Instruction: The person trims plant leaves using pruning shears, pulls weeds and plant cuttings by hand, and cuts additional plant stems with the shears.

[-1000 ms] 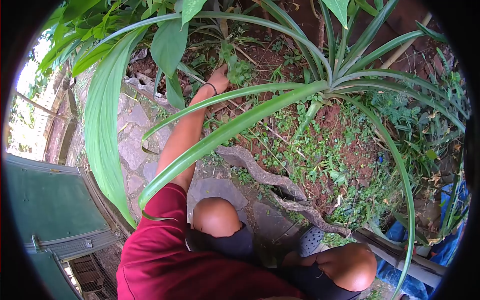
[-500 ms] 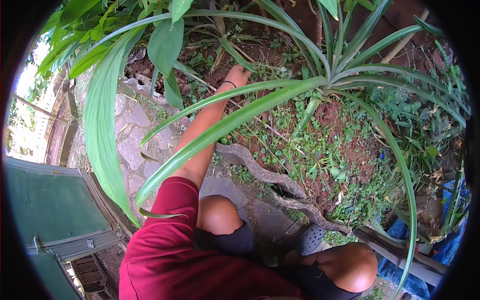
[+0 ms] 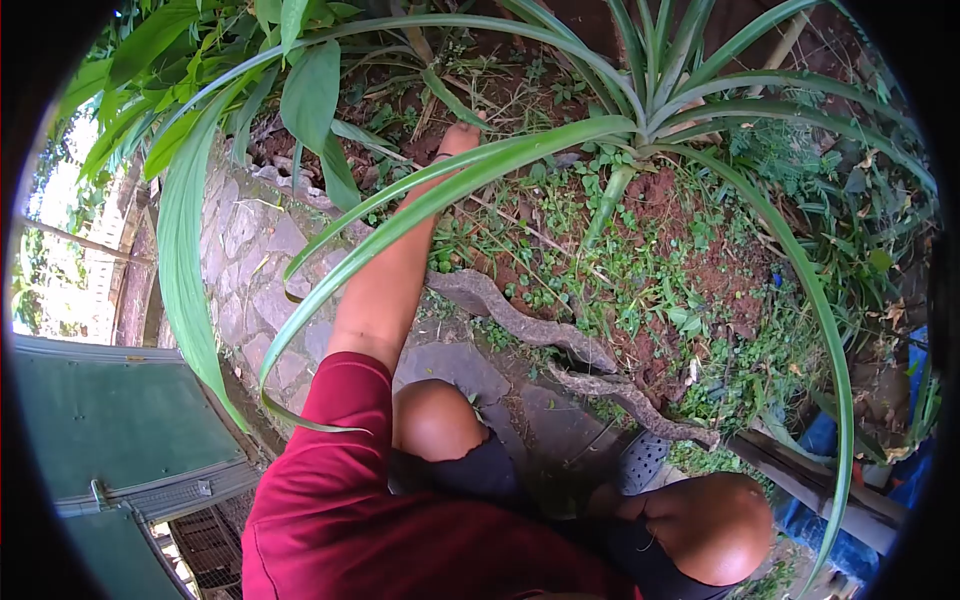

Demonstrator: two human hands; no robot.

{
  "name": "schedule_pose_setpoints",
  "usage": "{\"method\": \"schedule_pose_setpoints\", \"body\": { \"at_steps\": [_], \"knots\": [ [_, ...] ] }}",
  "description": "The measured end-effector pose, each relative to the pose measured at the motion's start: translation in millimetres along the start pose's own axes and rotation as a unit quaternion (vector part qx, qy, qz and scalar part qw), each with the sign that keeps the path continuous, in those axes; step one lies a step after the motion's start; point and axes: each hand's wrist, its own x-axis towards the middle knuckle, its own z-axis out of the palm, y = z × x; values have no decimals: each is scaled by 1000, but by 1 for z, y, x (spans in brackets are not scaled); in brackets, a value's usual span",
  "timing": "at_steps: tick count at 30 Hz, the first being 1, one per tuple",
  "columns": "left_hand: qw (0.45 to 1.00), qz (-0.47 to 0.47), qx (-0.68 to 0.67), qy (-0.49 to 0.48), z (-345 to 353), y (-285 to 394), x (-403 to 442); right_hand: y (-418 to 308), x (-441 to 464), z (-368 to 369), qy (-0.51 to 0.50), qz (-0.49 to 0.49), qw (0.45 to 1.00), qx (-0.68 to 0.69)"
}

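My left hand (image 3: 462,138) reaches far out to the soil at the base of the plants, a dark band around its wrist. Its fingers look curled closed low among small weeds (image 3: 512,112); what they grip is too small to make out. A narrow green leaf (image 3: 452,100) hangs right beside the fingers. Long strap leaves of a large spiky plant (image 3: 640,135) arch across my forearm and hide part of it. My right hand is out of view.
Wavy stone edging (image 3: 530,325) borders the weedy bed (image 3: 650,270). Flagstone paving (image 3: 450,368) lies on my side of it. A green metal panel (image 3: 110,425) stands at left, a blue tarp (image 3: 815,540) at lower right. Broad leaves (image 3: 190,250) hang at left.
The view has shifted slightly, so the plants sit a little further left and up. My left hand stays low at the same patch of weeds, its fingers still curled.
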Motion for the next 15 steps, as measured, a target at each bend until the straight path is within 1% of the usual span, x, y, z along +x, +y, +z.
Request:
{"method": "schedule_pose_setpoints", "body": {
  "at_steps": [4,7,9,10,11,12,13,14,15],
  "knots": [
    [1000,-15,-25,-8,-3,-16,6,0,0,1,-9,21,1000,-10],
    [1000,-6,-23,17,-3,-16,4,-2,1,2,32,22,999,6],
    [991,-47,-127,6,-2,-12,-5,-3,2,2,58,24,998,17],
    [991,-48,-126,4,0,-33,9,-4,4,2,70,25,997,24],
    [986,160,-29,30,3,-77,37,-4,5,3,81,28,996,31],
    [929,360,70,55,5,-118,62,-4,6,4,92,29,995,38],
    [958,233,-165,-28,6,-147,78,-6,8,5,87,32,995,41],
    [959,228,-163,-31,2,-120,5,-8,10,6,135,15,990,46],
    [951,97,-290,-55,-1,-71,-30,-10,13,7,182,-1,982,53]
  ]
}}
